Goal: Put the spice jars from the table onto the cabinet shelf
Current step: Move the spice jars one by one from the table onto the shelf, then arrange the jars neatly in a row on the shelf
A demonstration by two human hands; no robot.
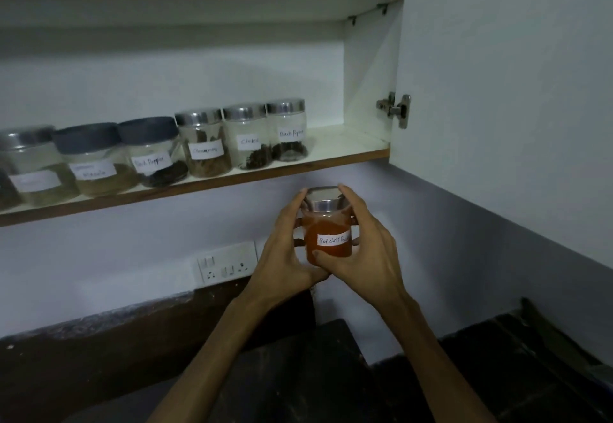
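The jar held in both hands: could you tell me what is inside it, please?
The jar holds orange-red powder, labelled red chilli powder, filling most of it. The thumbs cover its base, and the left hand and right hand cover its sides.

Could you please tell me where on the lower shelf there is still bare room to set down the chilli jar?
The lower shelf is bare between the Black Pepper jar and the cabinet's right wall. Leftward, jars stand packed side by side. Both hands, left hand and right hand, hold the red chilli jar below that gap.

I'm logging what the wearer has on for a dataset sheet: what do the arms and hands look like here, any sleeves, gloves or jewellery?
Both forearms are bare, with no sleeves in view. The left hand and right hand wear no gloves, and no rings, watch or bracelets are visible.
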